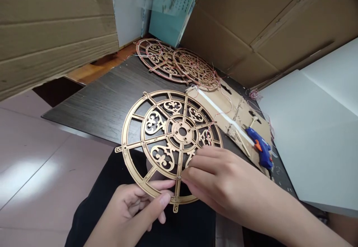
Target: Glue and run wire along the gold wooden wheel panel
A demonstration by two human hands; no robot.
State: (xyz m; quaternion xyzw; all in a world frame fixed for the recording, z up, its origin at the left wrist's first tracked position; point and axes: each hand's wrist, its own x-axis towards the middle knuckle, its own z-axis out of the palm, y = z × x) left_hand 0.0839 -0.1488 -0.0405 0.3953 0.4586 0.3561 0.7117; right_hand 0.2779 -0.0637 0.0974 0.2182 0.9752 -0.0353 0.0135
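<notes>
We're gripping the gold wheel (183, 123) at its near rim with the left hand (140, 206), thumb on top. Right hand (218, 172) is bunching fingertips narrow at a lower spoke; can't tell what they're pinching. Wheel is overhanging the dark table (103, 105), above our lap (103, 194). Two wired wheels (195, 69) are lying beyond; blue glue gun (262, 148) is lying by cardboard (247, 114), right.

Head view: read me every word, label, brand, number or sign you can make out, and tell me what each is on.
None can be read.
Teal board: rows of small dark characters, too small and blurred to read.
Glue gun: no brand or label that I can make out.
Disc in the hands: ornament only, no lettering seen.
</notes>
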